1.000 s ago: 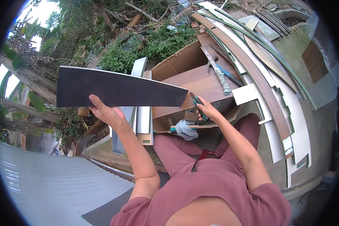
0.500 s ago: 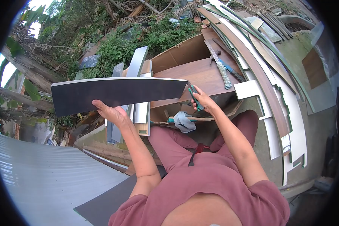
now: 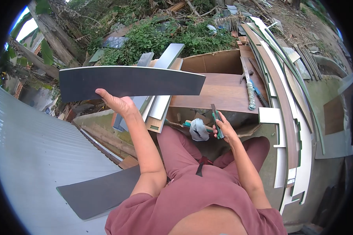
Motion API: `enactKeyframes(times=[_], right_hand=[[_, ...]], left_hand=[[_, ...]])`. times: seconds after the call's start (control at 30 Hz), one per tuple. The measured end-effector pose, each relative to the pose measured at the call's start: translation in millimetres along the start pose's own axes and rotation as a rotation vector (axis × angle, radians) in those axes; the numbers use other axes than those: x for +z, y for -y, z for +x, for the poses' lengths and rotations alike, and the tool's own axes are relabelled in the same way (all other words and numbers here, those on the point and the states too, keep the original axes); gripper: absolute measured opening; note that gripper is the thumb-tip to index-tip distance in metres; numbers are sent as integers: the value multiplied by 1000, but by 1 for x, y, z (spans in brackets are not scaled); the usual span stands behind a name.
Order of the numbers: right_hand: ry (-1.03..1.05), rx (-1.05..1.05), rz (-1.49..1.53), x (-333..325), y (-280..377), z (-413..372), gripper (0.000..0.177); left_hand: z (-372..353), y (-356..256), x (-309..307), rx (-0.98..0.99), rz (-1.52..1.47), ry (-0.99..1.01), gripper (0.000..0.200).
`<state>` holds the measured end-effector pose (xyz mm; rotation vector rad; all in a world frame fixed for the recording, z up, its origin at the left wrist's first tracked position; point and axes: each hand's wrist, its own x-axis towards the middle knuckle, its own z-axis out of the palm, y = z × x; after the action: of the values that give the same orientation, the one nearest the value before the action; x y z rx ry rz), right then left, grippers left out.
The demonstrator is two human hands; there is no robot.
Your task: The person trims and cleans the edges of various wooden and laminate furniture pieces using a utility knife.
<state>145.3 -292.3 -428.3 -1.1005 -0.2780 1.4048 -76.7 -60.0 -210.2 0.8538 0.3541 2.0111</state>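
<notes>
My left hand (image 3: 119, 106) is closed on a long dark board (image 3: 129, 82) with a pale top edge, thumb against the near face and fingers partly hidden. The board is held up in front of me, roughly level. In my right hand (image 3: 224, 127) is a green-handled utility knife (image 3: 216, 117), its dark end pointing up and away from me. The knife is below the board's right end, apart from it. A grey cloth (image 3: 199, 130) is bunched beside my right hand, around a stick-like thing with a green end.
A brown wood panel (image 3: 219, 91) lies across a cardboard box (image 3: 211, 62). On it rest a hammer (image 3: 245, 76) and a long tool with a wrapped handle (image 3: 251, 96). Long strips (image 3: 280, 90) lie at the right. Corrugated metal roofing (image 3: 23, 156) spreads at the left, bearing another dark board (image 3: 94, 192).
My right hand has drawn the utility knife down and away from the board's right end. The camera view has shifted, and my left hand still holds the board.
</notes>
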Motion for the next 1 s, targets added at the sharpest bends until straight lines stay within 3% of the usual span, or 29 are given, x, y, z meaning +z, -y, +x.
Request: enactKeyframes(times=[0.13,0.2,0.27,0.33,0.4,0.5,0.67,0.73,0.77,0.83,0.87,0.93,1.0], right_hand=[[-10,-1,21,-18,-5,-29,60],[-56,8,74,-21,-12,-39,60],[-47,24,96,-21,-19,-45,60],[-32,25,109,-17,-24,-49,60],[-4,34,104,-11,-24,-52,59],[1,21,37,-11,-21,-58,60],[-61,17,35,-27,-19,-73,59],[-102,13,47,-31,-19,-77,59],[-127,16,51,-32,-21,-80,60],[-131,18,41,-35,-23,-84,60],[-131,21,32,-36,-25,-87,60],[-149,15,36,-38,-31,-90,60],[-144,29,28,-42,-39,-91,61]], left_hand=[[40,-15,-24,76,-180,-211,79],[49,-10,-39,63,-224,-199,81],[60,13,-77,-402,-252,-256,76],[69,50,-110,-601,-377,-551,68],[65,87,-130,-635,-286,-750,65],[45,131,-151,-587,-498,-753,62],[26,162,-161,-629,-440,-775,62],[27,171,-171,-862,-383,-753,67],[30,173,-177,-865,-387,-754,67],[33,162,-175,-1160,-452,-737,70],[28,158,-173,-1170,-445,-736,70],[17,146,-167,-1179,-249,-480,71],[14,133,-165,-1268,-257,-455,68]])
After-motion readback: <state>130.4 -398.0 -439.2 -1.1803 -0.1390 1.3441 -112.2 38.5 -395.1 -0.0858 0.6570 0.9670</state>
